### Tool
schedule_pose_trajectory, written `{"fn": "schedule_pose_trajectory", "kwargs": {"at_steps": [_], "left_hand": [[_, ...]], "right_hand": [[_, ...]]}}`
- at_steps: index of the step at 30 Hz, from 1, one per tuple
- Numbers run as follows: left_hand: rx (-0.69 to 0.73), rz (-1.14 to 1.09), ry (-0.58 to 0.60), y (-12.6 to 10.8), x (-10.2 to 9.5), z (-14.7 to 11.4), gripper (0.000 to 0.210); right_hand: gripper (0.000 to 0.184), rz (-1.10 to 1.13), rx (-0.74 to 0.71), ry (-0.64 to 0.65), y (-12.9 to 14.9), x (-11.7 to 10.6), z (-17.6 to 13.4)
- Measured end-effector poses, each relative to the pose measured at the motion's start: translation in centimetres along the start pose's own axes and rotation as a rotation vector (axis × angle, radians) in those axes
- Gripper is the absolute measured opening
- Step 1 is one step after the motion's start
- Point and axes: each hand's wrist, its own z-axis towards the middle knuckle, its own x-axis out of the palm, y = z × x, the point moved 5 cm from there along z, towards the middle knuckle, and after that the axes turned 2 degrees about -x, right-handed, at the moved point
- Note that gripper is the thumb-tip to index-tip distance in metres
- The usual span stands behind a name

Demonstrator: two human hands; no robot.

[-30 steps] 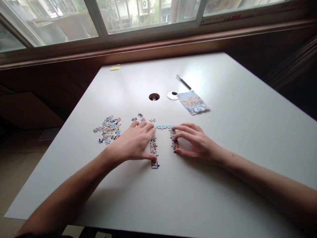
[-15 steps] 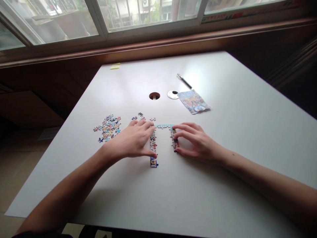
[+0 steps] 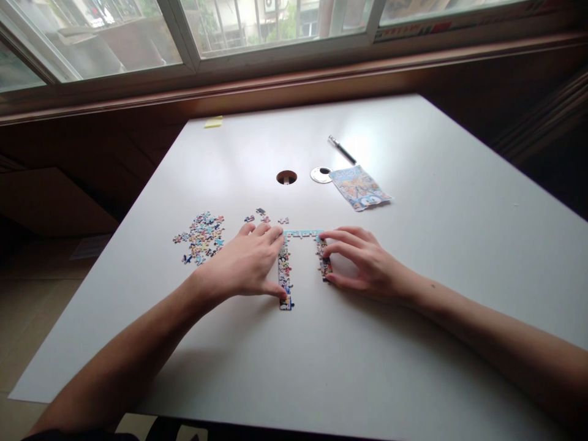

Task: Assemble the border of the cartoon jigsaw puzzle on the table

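Note:
A partly joined jigsaw puzzle [image 3: 284, 269] lies flat on the white table, a U-shaped border with its gap toward me. Along its left strip rests my left hand [image 3: 250, 260], fingers spread, the thumb touching near the lower corner and the fingertips by the upper left corner. My right hand [image 3: 361, 260] curves loosely along the outer side of the shorter right strip, fingers apart, fingertips touching the pieces. Neither hand lifts anything. Left of my left hand sits a pile of loose puzzle pieces [image 3: 204, 236]. Several more pieces [image 3: 265, 218] lie just beyond its fingers.
The white table [image 3: 331, 361] carries a colourful printed sheet [image 3: 361, 188], a pen [image 3: 342, 149] and a round metal cover [image 3: 320, 175] beside a round hole [image 3: 286, 177]. A yellow sticker [image 3: 214, 122] is near the far edge. Windows stand behind.
My left thumb has slid slightly down and left along the left strip, toward its lower corner. The left strip's near end has shifted slightly right. My right hand stays in place.

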Motion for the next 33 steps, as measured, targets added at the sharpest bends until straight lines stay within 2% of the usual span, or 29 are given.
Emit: {"fn": "schedule_pose_trajectory", "kwargs": {"at_steps": [15,33], "left_hand": [[-0.014,-0.011,0.019,0.02,0.29,-0.05,0.091],[-0.017,-0.027,0.026,-0.06,0.19,-0.01,0.088]], "right_hand": [[0.026,-0.001,0.0,0.005,-0.07,0.09,0.06],[0.025,-0.01,0.01,0.013,-0.17,0.26,0.08]]}}
